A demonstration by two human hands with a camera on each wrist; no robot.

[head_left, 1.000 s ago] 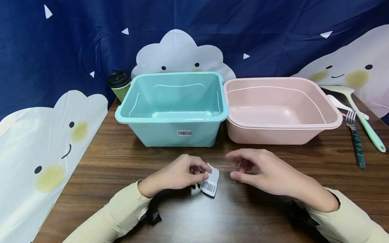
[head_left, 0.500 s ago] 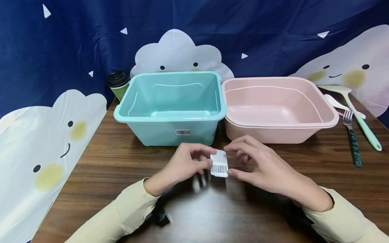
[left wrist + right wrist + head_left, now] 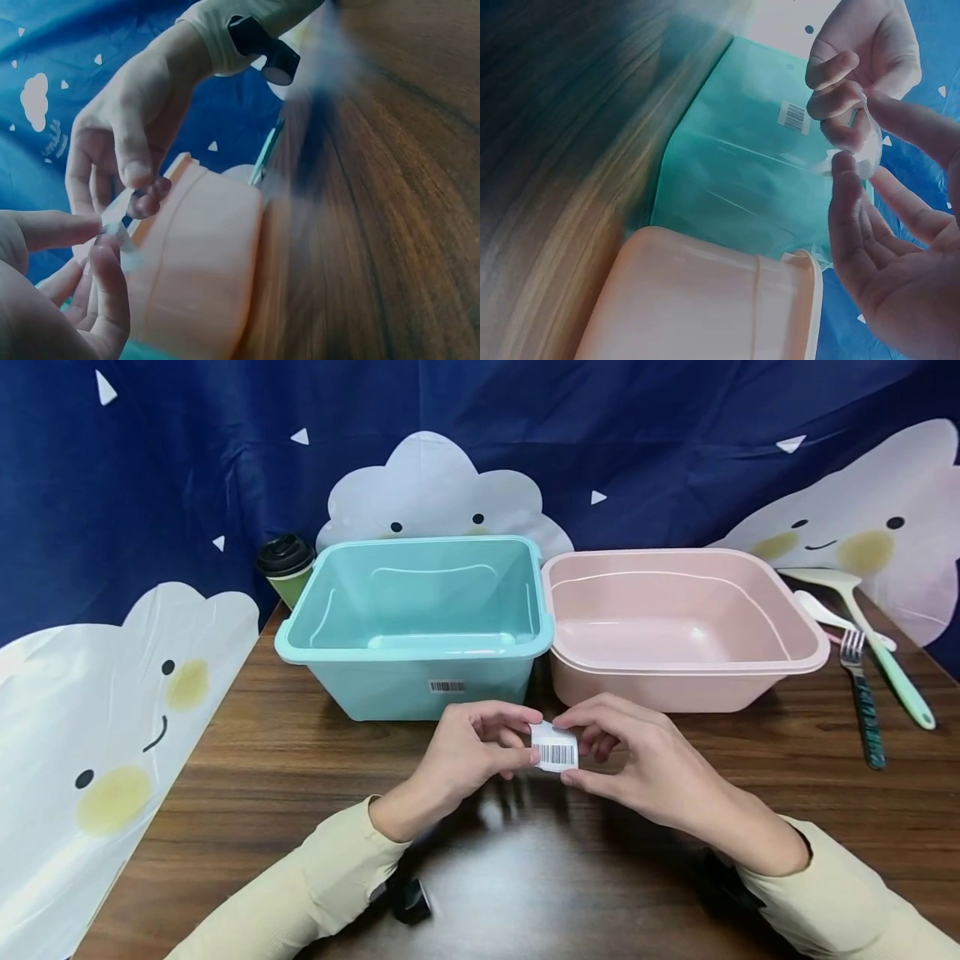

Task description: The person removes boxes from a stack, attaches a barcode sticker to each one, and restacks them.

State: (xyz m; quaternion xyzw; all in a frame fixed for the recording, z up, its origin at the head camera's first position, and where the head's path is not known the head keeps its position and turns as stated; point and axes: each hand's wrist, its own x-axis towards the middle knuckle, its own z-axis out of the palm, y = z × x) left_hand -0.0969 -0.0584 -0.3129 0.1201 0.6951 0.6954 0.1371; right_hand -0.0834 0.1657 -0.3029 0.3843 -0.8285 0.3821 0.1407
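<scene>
A small, thin white tag [image 3: 555, 752] with a printed barcode is held up between both hands, over the table in front of the two tubs. My left hand [image 3: 459, 750] pinches its left edge between thumb and forefinger. On the other side, thumb and forefinger of my right hand [image 3: 654, 762] pinch its right edge at the upper and lower corners. Seen from the right wrist, the tag [image 3: 871, 146] is slightly bent and edge-on between the fingertips. The left wrist view shows the tag [image 3: 118, 210] partly covered by fingers.
Behind the hands stand a light-blue tub [image 3: 420, 681] with a barcode sticker and a pink tub [image 3: 660, 689] beside it. A lidded green cup [image 3: 288, 568] is at the back left. A fork [image 3: 862, 702], a white spoon [image 3: 825, 610] and a green-handled utensil [image 3: 892, 660] lie right.
The left hand has lifted the tag from near the tabletop and moved it up and to the right. The right hand, first apart from it, has closed its fingertips on the tag's right edge.
</scene>
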